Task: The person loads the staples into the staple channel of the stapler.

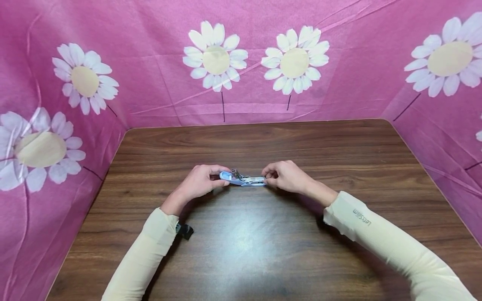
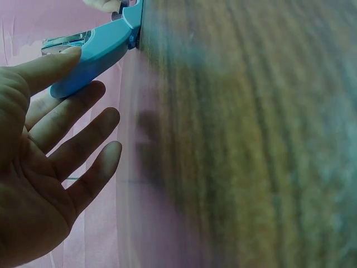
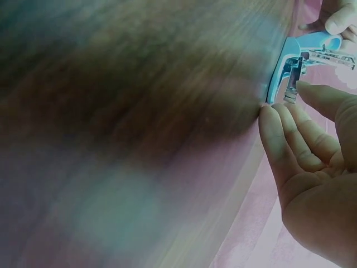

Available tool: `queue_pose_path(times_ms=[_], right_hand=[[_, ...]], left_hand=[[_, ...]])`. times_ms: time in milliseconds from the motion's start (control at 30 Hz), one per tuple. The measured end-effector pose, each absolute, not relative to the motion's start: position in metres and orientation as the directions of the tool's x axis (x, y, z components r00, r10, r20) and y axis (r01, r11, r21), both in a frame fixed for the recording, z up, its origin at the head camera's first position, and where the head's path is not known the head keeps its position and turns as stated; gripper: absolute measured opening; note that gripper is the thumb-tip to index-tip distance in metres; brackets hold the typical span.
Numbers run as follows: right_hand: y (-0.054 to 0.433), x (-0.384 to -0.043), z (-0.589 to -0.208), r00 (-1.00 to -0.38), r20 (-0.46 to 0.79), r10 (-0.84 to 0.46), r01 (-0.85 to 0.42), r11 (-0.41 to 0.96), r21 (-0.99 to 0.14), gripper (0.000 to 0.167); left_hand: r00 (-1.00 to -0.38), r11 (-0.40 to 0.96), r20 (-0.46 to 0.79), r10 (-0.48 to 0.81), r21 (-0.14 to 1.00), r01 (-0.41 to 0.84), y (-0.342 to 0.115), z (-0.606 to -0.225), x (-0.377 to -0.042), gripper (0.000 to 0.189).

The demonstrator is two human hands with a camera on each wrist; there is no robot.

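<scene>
A light blue stapler (image 1: 236, 181) lies opened out flat on the wooden table, its metal magazine bared. My left hand (image 1: 197, 182) pinches the rounded end of its blue cover (image 2: 103, 53) between thumb and forefinger, the other fingers spread loosely below in the left wrist view. At the opposite end my right hand (image 1: 288, 176) has its thumb against the metal magazine (image 3: 293, 84) and its fingertips by the end of the base. Whether a strip of staples lies in the magazine, I cannot tell. A metal piece (image 1: 235, 172) sticks up near the hinge.
The brown wood-grain table (image 1: 241, 146) spreads around both hands. Pink cloth (image 1: 150, 83) with large white daisies hangs along its back and sides. A dark strap (image 1: 184, 230) shows at the left wrist, beside the pale sleeve (image 1: 139, 255).
</scene>
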State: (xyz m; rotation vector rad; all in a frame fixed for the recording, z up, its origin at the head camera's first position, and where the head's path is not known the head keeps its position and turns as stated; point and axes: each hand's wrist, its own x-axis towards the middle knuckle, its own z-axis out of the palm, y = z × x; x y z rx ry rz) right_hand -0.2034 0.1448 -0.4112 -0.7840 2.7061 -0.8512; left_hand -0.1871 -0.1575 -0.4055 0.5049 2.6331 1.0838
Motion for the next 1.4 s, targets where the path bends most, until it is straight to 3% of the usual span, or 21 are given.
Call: queue_pose_path(times_ms=[633,1000,1400], right_hand=[[0.152,-0.200,-0.412,-0.855,-0.046,-0.517,-0.397,0.709,-0.583,0.015],[0.148,-0.199,-0.416,-0.853,-0.031,-0.522,-0.419,0.718,-0.555,0.021],[0.139,-0.195,-0.413,-0.872,-0.070,-0.485,-0.356,0.725,-0.590,0.033]], left_hand=[[-0.909,0.661,-0.100,0.404,0.719,0.215,-0.157,-0.409,-0.186,0.032],[-0.909,0.670,-0.106,0.404,0.710,0.215,-0.157,-0.408,-0.186,0.031],[-0.908,0.693,-0.096,0.409,0.680,0.240,-0.157,-0.406,-0.186,0.032]])
